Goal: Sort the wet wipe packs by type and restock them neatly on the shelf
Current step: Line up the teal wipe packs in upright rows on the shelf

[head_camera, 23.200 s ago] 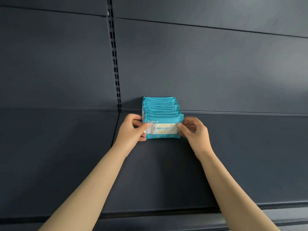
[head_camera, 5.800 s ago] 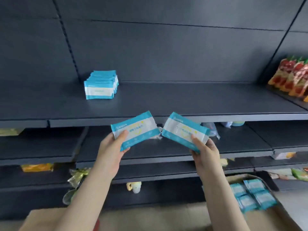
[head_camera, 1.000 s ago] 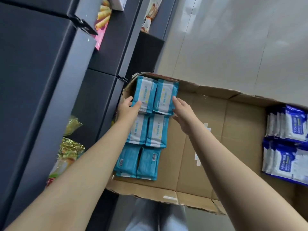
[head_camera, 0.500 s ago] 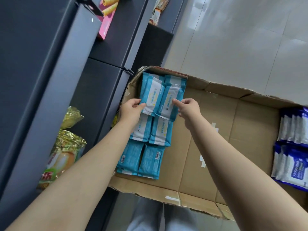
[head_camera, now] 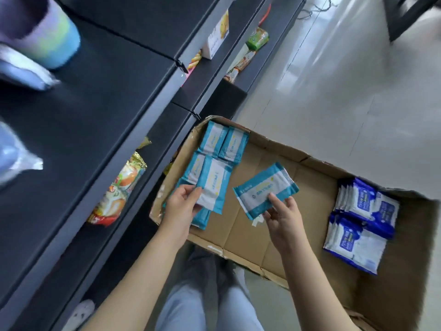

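While the left hand [head_camera: 181,206] pinches one teal wet wipe pack [head_camera: 214,185], the right hand [head_camera: 284,218] grips a second teal pack [head_camera: 265,189], both over the cardboard box [head_camera: 250,235]. At least three boxed teal packs [head_camera: 235,145] lie at its left end, and two stacks of dark blue packs [head_camera: 362,211] at its right.

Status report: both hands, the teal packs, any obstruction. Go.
Left hand grips one teal pack; right hand pinches a second teal pack. Both above the cardboard box; spare teal packs lie in it. Nothing in the way.
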A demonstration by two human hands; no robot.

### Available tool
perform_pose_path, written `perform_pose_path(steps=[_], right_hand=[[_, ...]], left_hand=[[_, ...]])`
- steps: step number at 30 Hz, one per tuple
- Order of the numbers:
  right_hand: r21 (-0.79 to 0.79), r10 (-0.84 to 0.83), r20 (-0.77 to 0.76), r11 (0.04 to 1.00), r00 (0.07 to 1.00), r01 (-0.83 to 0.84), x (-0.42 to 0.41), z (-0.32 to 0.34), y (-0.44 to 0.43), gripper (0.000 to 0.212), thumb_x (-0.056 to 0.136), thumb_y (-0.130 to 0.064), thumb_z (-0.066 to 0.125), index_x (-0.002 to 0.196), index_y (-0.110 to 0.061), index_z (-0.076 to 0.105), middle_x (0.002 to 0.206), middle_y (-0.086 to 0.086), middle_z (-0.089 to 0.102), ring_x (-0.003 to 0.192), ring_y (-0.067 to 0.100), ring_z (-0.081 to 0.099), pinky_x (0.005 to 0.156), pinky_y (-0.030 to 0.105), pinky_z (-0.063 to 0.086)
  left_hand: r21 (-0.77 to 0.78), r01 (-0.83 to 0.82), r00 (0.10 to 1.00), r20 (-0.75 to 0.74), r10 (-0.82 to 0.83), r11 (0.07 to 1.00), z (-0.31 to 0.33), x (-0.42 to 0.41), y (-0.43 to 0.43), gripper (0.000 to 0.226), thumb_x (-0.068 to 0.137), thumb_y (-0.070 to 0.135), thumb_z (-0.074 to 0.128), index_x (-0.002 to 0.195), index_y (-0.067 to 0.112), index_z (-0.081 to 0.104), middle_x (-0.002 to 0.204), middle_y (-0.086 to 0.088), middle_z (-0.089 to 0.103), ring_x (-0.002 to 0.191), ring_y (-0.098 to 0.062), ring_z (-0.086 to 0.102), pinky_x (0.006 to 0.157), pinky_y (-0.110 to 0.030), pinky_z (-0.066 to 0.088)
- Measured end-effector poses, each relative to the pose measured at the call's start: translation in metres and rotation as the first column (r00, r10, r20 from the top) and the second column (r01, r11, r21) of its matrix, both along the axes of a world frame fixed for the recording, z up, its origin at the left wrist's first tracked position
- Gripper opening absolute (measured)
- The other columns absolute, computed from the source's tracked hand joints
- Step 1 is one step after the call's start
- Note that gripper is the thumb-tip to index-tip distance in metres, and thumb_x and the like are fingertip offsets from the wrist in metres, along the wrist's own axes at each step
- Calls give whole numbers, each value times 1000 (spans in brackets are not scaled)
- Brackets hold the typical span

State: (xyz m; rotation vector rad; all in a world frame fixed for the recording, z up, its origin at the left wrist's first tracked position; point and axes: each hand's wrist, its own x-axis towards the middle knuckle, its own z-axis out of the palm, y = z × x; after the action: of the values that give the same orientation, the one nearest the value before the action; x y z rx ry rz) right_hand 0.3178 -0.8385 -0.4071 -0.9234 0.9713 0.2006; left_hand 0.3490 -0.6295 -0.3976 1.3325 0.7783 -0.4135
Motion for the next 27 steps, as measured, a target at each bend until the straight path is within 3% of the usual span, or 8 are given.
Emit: perform_pose_path(steps=[4,10,14,17,19,23,27], right_hand=[[89,25,146,995,989,-39,-30,94,1,23,94,-9,60,114,-20,56,99,3,74,90,18,74,89,37,54],[56,192,278,975,941,-216,-50,198,24,16,94,-22,63,108,-15,60,101,5,72,90,18,72,85,33,54],[74,281,400,939,872,-337,-53,244,54,35,92,-22,64,123,-8,55,117,13,66,109,27,67,95,42,53],[70,365,456,895,812,-441,-58,274,94,46,89,-24,68,130,-9,53,118,15,68,107,28,69,84,39,57],[63,395,487,874,779,-482,-67,293,128,51,89,-22,69,134,-7,51,120,15,69,104,27,71,81,35,57],[55,449,567,816,691,-575,-104,325,205,35,91,-16,66,123,-12,55,121,17,69,100,27,72,78,34,61],[91,461,633,754,622,-651,-164,346,286,42,95,-16,61,135,-8,51,119,14,71,103,27,71,77,34,62]], left_hand=[[-158,-134,985,85,149,978,96,-53,5,9,95,1,55,94,10,56,93,-9,71,75,-12,71,61,-23,57],[-347,-89,938,285,196,933,204,-121,41,44,89,-10,53,127,13,55,117,-9,70,100,-17,70,74,-25,59],[-407,-53,883,408,234,912,251,-160,76,49,81,-4,56,127,12,57,122,-12,68,106,-20,69,80,-25,58],[-411,-108,823,474,313,905,281,-192,108,55,79,-5,57,130,16,55,123,-9,68,113,-21,66,83,-27,57],[-428,-175,775,496,392,887,298,-218,134,55,78,-5,56,129,15,55,123,-9,68,111,-21,67,81,-27,58],[-482,-301,667,510,543,823,326,-281,195,47,79,-2,58,125,11,57,120,-12,69,105,-19,69,75,-25,58],[-450,-432,595,509,622,781,348,-354,262,33,87,7,60,120,10,60,117,-8,71,104,-17,70,74,-24,58]])
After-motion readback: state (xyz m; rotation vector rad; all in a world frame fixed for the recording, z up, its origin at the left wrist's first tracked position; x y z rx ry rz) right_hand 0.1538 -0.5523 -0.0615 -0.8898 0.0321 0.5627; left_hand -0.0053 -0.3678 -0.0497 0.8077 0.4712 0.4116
